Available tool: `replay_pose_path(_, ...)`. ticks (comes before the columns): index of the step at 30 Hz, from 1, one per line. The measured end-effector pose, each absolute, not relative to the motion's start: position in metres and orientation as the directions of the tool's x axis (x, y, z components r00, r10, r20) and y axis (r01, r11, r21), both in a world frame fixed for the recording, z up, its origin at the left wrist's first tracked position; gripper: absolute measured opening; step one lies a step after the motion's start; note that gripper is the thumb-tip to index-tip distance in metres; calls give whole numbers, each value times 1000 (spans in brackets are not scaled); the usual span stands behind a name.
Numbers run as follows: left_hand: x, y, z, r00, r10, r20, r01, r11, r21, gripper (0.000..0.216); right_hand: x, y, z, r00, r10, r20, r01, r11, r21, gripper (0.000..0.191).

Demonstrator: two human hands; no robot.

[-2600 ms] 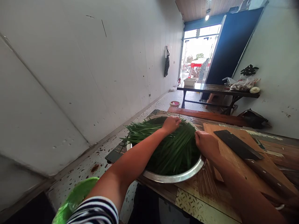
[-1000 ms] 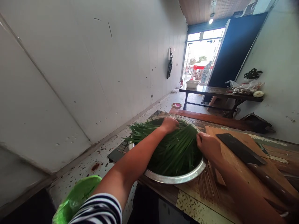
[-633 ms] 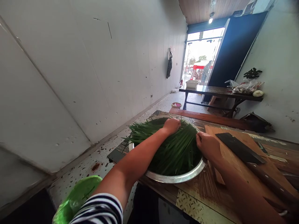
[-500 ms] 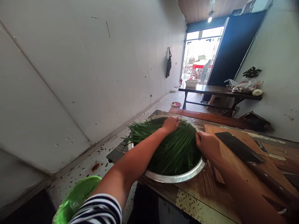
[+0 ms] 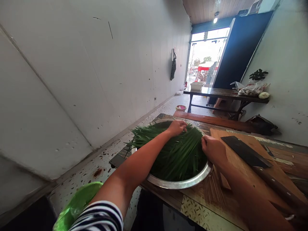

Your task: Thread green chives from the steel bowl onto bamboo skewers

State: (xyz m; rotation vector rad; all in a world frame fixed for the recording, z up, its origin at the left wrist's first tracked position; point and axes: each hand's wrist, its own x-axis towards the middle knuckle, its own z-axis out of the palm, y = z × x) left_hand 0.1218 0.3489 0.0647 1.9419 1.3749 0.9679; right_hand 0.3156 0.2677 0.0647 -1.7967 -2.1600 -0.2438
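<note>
A large metal bowl (image 5: 179,184) stands on the table, heaped with long green garlic chives (image 5: 181,157). Reaching across it, my left hand (image 5: 177,128) is over the far side of the heap, its fingers curled in a pinch at the chives; the exact strands between them are hard to see. My right hand (image 5: 214,148) is closed at the bowl's right rim, thumb against the inner edge beside the chive ends. Some chives hang over the bowl's left rim.
Right of the bowl, a cleaver (image 5: 245,151) lies on a wooden cutting board (image 5: 237,166). Thin wooden skewers (image 5: 213,189) are by the board's near left edge. A green lined bin (image 5: 77,205) stands on the floor at lower left. Beyond are a bench (image 5: 211,120) and another table (image 5: 216,92).
My left hand's fingers have loosened slightly and shifted a little over the chives. My right hand stays at the rim. The view has moved very slightly.
</note>
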Motion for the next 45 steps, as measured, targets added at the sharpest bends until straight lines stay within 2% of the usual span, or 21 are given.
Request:
replay_pose_path(10, 127, 339, 74, 223, 940, 258, 562, -340, 754, 36, 315, 268, 65, -158, 922, 355, 976, 201, -88, 31)
replay_pose_path(14, 125, 340, 79, 236, 950, 207, 588, -309, 748, 26, 316, 269, 63, -154, 921, 357, 978, 194, -79, 32)
replay_pose_path(17, 124, 342, 80, 220, 944, 245, 587, -329, 740, 35, 316, 269, 63, -148, 921, 361, 978, 189, -82, 32)
replay_pose_path(23, 120, 341, 75, 99, 946, 309, 589, -306, 748, 20, 315, 268, 65, -156, 919, 363, 974, 204, -99, 32)
replay_pose_path(28, 122, 343, 69, 131, 939, 317, 582, -332, 743, 21, 316, 268, 64, -150, 921, 359, 975, 198, -98, 32)
replay_pose_path(32, 126, 341, 67, 155, 940, 305, 554, -339, 761, 23, 316, 269, 64, -154, 922, 355, 974, 202, -103, 32)
replay_pose_path(38, 129, 337, 71, 102, 963, 248, 521, -265, 812, 26, 316, 269, 63, -157, 918, 365, 974, 206, -97, 33)
replay_pose_path(45, 128, 344, 64, 68, 964, 257, 460, -259, 849, 24, 317, 270, 62, -163, 912, 376, 974, 210, -88, 33)
